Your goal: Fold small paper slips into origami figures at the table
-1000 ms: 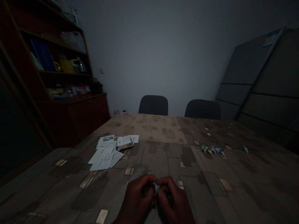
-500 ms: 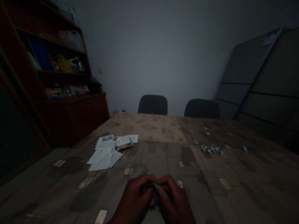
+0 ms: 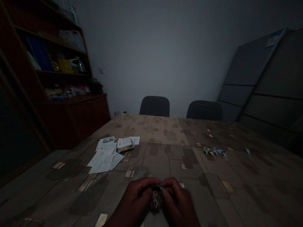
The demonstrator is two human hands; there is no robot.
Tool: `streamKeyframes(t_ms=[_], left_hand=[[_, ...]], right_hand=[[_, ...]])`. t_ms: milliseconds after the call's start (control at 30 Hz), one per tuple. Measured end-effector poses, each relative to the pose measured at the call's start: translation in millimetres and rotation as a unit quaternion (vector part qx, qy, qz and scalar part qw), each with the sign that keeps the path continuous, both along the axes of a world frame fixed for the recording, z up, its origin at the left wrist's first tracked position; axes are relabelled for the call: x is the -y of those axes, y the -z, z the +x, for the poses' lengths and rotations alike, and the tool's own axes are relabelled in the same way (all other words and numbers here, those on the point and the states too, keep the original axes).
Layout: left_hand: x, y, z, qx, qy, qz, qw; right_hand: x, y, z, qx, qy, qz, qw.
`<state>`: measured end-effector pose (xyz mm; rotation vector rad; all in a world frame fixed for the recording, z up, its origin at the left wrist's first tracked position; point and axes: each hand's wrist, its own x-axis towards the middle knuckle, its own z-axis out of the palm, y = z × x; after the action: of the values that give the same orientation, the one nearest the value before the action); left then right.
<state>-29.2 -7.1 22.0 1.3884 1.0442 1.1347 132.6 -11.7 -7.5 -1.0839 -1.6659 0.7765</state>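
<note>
My left hand (image 3: 138, 198) and my right hand (image 3: 177, 197) meet at the near side of the table, fingertips almost touching. Between them they pinch a small folded piece of paper (image 3: 156, 196), one side in each hand. Its upper edge looks pale and its inside is brownish and patterned; the rest is hidden by my fingers. On the right of the table stand several small folded paper figures (image 3: 215, 151), and a single one (image 3: 246, 150) lies apart from them farther right.
Loose printed sheets and cards (image 3: 104, 157) lie in a pile at the left. A patterned cloth covers the table (image 3: 163, 167). Two dark chairs (image 3: 154, 106) stand behind it against the wall. A wooden cabinet (image 3: 78, 113) with loaded shelves is at the left; grey panels (image 3: 241, 72) lean at the right.
The thumbs have moved slightly apart, and the folded paper between my hands has opened wider, showing its brownish inside. The pile and the paper figures have stayed put.
</note>
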Motion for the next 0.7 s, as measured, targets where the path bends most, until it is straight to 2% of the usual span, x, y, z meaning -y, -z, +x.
streamKeyframes(t_ms=[100, 200, 367, 567, 700], left_hand=[[-1.0, 0.9, 1.1, 0.0, 0.007, -0.025, 1.0], [-2.0, 2.7, 3.0, -0.041, -0.023, 0.0, 0.999], [-0.2, 6.2, 3.8, -0.064, -0.081, 0.015, 0.995], [4.2, 0.3, 4.0, -0.073, -0.083, 0.012, 0.994], [4.1, -0.4, 3.5, -0.084, -0.083, 0.025, 0.993]], right_hand=[[0.7, 1.2, -0.9, -0.023, -0.027, -0.007, 0.999], [2.0, 4.1, -2.9, -0.035, -0.052, -0.016, 0.998], [2.6, 9.2, -4.8, -0.014, -0.033, -0.006, 0.999], [-0.2, 5.7, 1.4, 0.0, -0.039, 0.02, 0.999], [0.3, 2.8, 0.9, -0.002, -0.044, -0.002, 0.999]])
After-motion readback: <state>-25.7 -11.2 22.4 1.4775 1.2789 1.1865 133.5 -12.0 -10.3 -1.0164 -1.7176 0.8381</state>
